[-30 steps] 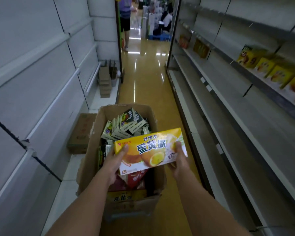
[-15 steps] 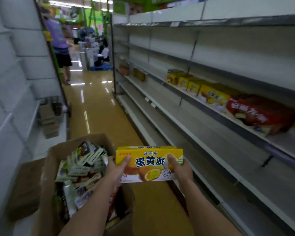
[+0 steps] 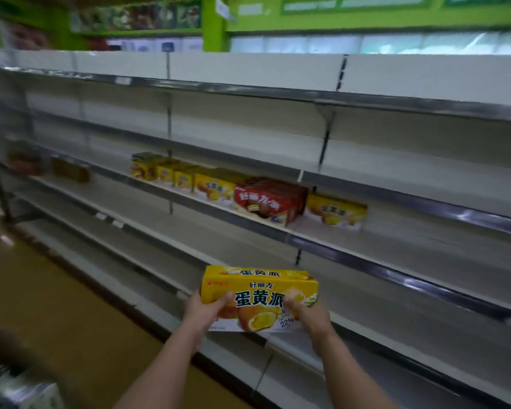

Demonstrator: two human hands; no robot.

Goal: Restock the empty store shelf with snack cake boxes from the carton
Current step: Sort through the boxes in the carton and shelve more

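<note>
I hold a yellow snack cake box (image 3: 258,293) upright in front of the shelving, printed face toward me. My left hand (image 3: 205,315) grips its left end and my right hand (image 3: 306,317) grips its right end, thumbs on the front. On the middle shelf (image 3: 322,242) stands a row of several yellow boxes (image 3: 189,180), a red box (image 3: 266,203) and one more yellow box (image 3: 335,212). The carton (image 3: 9,388) shows only as a blurred corner at the bottom left, with packs inside.
Long grey shelves run across the view above and below the stocked one. Two dark boxes (image 3: 45,166) sit far left on the same shelf. Shiny brown floor (image 3: 56,290) lies to the left. Green signage (image 3: 366,13) hangs above the shelving.
The view has swung right from the carton to face the shelving. Both hands keep their hold on the yellow box, which has risen and moved toward the shelves.
</note>
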